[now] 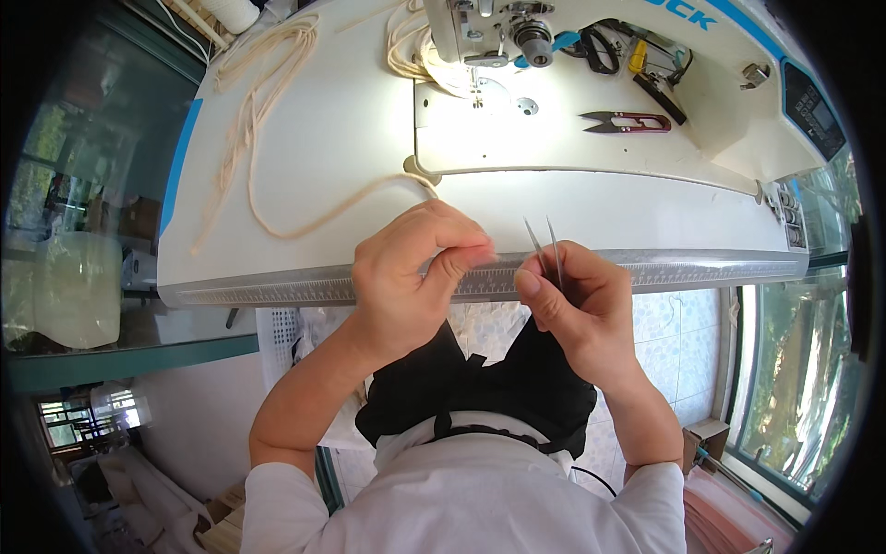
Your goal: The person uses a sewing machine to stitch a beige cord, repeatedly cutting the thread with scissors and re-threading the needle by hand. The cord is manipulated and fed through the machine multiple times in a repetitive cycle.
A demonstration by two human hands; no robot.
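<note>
My left hand (408,277) is raised over the table's front edge, thumb and fingertips pinched together. A cream cord (332,211) runs from the tabletop up behind its knuckles and seems held in it; the cord's end is hidden or too blurred to see. In my right hand (581,305) is a pair of metal tweezers (554,253), points upward and spread, with nothing between them. The two hands are a short way apart. Beyond them stands a sewing machine (526,138), its lamp lighting the needle and presser foot (477,97).
Bundled cord (277,62) lies at the table's left, and coiled cord (408,55) lies by the machine head. Thread snips (626,122) rest on the machine bed, with black-handled scissors (601,50) behind. A ruler strip (664,271) lines the front edge. Bobbins (789,208) sit at the right.
</note>
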